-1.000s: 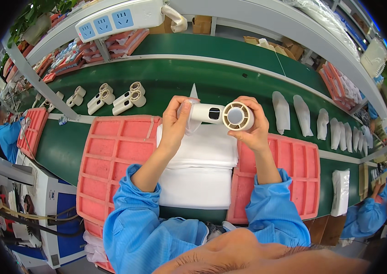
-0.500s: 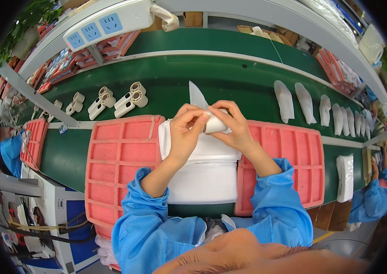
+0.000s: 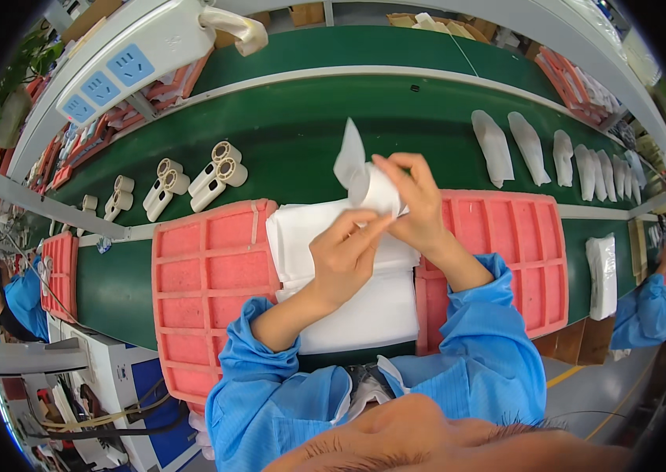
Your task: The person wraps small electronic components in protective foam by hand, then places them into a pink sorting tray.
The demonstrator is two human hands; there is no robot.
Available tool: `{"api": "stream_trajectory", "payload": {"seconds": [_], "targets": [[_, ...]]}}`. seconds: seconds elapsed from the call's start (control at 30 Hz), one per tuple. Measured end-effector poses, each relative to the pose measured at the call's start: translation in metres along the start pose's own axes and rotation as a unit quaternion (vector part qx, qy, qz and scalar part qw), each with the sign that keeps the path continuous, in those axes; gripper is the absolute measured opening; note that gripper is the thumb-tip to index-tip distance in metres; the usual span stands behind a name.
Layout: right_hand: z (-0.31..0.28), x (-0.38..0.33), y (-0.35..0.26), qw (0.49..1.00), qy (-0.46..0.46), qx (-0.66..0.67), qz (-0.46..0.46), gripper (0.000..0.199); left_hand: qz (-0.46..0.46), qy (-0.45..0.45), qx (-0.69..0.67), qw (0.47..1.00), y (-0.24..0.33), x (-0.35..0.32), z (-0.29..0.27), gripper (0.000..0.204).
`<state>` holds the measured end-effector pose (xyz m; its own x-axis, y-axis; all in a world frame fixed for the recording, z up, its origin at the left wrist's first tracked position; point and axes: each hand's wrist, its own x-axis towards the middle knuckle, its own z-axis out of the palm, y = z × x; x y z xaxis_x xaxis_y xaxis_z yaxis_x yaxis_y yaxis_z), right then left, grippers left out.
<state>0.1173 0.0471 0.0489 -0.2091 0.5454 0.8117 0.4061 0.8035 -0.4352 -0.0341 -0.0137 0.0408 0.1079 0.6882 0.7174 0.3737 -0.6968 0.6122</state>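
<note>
A white, tube-shaped plastic housing [image 3: 378, 191] is held above the stacked white sleeves, its round end tilted toward the left. A thin translucent white sleeve [image 3: 350, 155] stands up in a pointed flap from its far left side. My right hand [image 3: 421, 206] is closed around the housing from the right, fingers over its top. At the near edge of the housing, my left hand [image 3: 345, 256] is closed in a pinch; what lies between thumb and forefinger is hidden. Beneath both hands lies the pile of flat white sleeves [image 3: 360, 315].
Pink foam trays [image 3: 211, 279] [image 3: 506, 259] flank the pile. Bare white housings [image 3: 219, 177] stand in pairs on the green belt [image 3: 294, 141] at left; several sleeved pieces [image 3: 492, 149] lie at right. A power strip [image 3: 128, 67] hangs upper left. Other people sit at both sides.
My left hand has come down and nearer, from the sleeve's far side to the housing's near edge. The housing has turned, and its sleeve flap has shifted right. The view has tilted slightly.
</note>
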Motion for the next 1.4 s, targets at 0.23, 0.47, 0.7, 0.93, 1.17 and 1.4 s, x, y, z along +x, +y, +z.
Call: {"api": "stream_trajectory", "payload": {"seconds": [0.23, 0.47, 0.7, 0.93, 1.17, 1.4], "targets": [[0.006, -0.008, -0.015, 0.990, -0.011, 0.077, 0.121, 0.064, -0.068, -0.069, 0.096, 0.991, -0.006, 0.027, -0.014, 0.056], [-0.005, 0.003, 0.000, 0.992, -0.081, 0.095, 0.030, 0.072, -0.046, -0.137, -0.202, 0.969, -0.037, 0.029, -0.040, 0.048], [0.002, -0.018, 0.017, 0.976, -0.130, -0.063, 0.165, 0.065, -0.140, 0.055, -0.144, 0.978, -0.035, 0.019, -0.039, 0.045], [0.013, -0.016, -0.010, 0.985, -0.104, -0.100, 0.098, 0.047, -0.042, 0.090, -0.049, 0.994, -0.021, 0.013, -0.013, 0.035], [0.010, -0.021, 0.001, 0.948, -0.138, 0.113, 0.263, 0.047, -0.034, 0.079, 0.098, 0.992, -0.029, 0.009, -0.023, 0.018], [-0.001, -0.024, 0.052, 0.870, -0.329, 0.215, 0.296, 0.049, -0.154, 0.155, -0.059, 0.974, -0.074, 0.020, -0.033, 0.013]]}}
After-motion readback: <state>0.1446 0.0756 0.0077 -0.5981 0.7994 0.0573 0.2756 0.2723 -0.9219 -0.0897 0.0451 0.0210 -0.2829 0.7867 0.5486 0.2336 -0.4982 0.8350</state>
